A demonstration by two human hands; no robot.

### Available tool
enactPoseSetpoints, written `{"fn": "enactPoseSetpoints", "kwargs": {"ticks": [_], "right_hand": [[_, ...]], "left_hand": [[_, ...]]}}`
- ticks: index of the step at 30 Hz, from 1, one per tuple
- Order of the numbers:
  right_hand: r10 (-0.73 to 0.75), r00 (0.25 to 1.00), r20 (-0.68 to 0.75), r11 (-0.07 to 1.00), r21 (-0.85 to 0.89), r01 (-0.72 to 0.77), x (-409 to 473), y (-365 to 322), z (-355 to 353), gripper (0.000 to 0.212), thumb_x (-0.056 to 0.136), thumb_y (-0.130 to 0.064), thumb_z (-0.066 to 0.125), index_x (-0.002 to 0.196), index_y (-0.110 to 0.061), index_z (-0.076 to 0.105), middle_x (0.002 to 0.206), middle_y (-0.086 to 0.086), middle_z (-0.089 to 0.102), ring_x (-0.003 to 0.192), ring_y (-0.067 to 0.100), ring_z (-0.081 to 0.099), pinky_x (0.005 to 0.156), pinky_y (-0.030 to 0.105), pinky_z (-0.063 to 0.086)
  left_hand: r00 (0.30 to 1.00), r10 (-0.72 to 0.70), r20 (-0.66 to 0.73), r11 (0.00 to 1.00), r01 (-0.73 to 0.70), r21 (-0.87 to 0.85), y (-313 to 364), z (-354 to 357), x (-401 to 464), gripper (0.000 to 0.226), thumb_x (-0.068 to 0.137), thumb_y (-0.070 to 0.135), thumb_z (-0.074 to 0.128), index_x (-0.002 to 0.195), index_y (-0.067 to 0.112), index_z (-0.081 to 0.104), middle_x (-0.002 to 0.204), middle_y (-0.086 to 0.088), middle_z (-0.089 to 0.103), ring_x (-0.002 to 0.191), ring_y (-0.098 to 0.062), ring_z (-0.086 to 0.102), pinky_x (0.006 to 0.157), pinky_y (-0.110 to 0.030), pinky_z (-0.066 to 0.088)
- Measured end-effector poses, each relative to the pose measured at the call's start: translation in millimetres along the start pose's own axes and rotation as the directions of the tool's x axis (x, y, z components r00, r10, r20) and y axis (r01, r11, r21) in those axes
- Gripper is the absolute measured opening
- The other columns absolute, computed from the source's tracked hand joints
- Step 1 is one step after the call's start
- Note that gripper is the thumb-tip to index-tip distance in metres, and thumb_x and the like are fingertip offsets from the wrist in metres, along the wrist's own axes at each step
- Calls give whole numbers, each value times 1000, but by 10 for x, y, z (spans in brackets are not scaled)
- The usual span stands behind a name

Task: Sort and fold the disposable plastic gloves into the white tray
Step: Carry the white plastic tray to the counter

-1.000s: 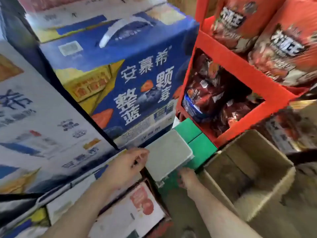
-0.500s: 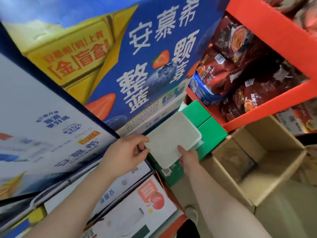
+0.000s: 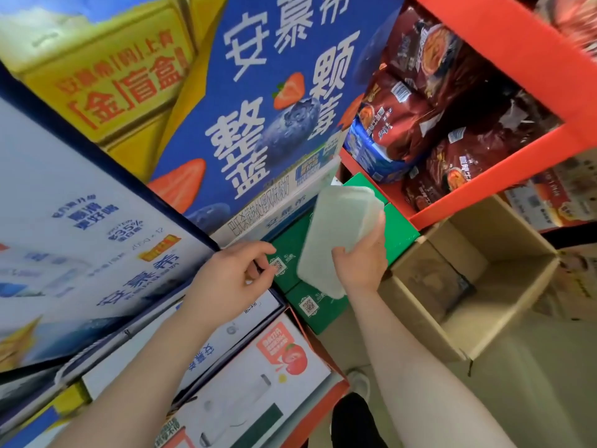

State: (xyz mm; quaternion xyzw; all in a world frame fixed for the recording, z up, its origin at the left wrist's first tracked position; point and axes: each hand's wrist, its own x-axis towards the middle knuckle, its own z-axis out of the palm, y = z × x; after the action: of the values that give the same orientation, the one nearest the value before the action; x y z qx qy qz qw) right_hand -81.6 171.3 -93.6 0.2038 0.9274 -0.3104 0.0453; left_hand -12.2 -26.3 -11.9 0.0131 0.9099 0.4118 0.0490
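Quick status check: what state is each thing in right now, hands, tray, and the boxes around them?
white tray: lifted, tilted, underside toward camera
right hand: grips the tray's lower edge
left hand: fingers loosely curled, holding nothing
green boxes: closed, beneath the tray
cardboard box: open

My right hand [image 3: 361, 266] grips the white tray [image 3: 339, 234], tilted above green boxes [image 3: 290, 253]. My left hand [image 3: 232, 279], fingers loosely curled, sits left of the tray. An open cardboard box [image 3: 478, 286] stands to the tray's right.
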Motion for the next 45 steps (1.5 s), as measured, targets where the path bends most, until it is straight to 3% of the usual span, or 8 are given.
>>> {"fn": "enactPoseSetpoints", "kwargs": {"ticks": [5,7,14,16,20,26,29,45], "right_hand": [[369,861,350,822,310,-478,7,-51,137,66,71,-21,77,123,-1,41,119,17,59,107,34,58,90,41,48],[393,830,396,753,379,-537,-77,83,-13,54,68,-14,77,109,-1,45,112,14,62,98,30,61,88,41,51],[300,946,125,890,320,-324,-385,1171,-1441,50,79,-25,68,112,-20,31,102,0,50,90,20,53,73,35,45],[351,936,33,886,310,-343,-496,1621,-1912,52,80,-25,68,119,-16,35,103,0,50,89,21,51,73,32,41],[480,871,-108,847,318,-427,-814,2570,-2843,49,82,-24,67,120,-14,37,102,3,53,87,26,52,70,33,41],[656,714,-244,744,364,-560,-1328,3932,-3930,46,81,-30,66,113,-18,36,103,3,55,89,29,55,75,39,46],[720,636,-276,687,414,-597,-1516,4471,-4290,43,81,-33,66,108,-18,36,104,4,56,90,30,56,78,41,48],[804,444,-395,589,626,-510,-225,6360,-6176,40,81,-31,65,107,-23,36,100,-4,54,88,18,57,74,37,50]], "left_hand": [[999,-31,-7,999,31,-35,100,-42,-85,45,75,47,52,100,12,66,75,17,58,74,5,57,64,-4,41],[998,-64,5,995,64,-80,208,17,-82,44,74,45,54,100,11,66,74,15,60,74,2,58,64,-4,42],[966,49,253,999,-47,-14,1032,534,43,41,78,36,51,107,10,65,85,5,63,78,-13,61,69,-9,41],[945,105,311,993,-114,11,1368,793,63,33,83,32,57,107,11,65,88,5,63,74,-3,58,68,-9,40],[884,235,404,962,-271,33,2124,1423,28,15,87,14,61,101,13,66,88,3,63,66,10,53,62,-3,37],[743,369,558,883,-468,39,3318,2503,-172,12,90,24,58,102,26,62,88,10,62,71,1,55,67,-17,45],[668,381,639,848,-528,46,3785,3001,-276,13,91,29,55,104,32,58,92,13,60,76,1,57,64,-7,42],[457,307,835,766,-639,68,6169,5776,921,13,90,24,57,102,22,63,95,3,64,90,-16,60,78,-23,40]]}}
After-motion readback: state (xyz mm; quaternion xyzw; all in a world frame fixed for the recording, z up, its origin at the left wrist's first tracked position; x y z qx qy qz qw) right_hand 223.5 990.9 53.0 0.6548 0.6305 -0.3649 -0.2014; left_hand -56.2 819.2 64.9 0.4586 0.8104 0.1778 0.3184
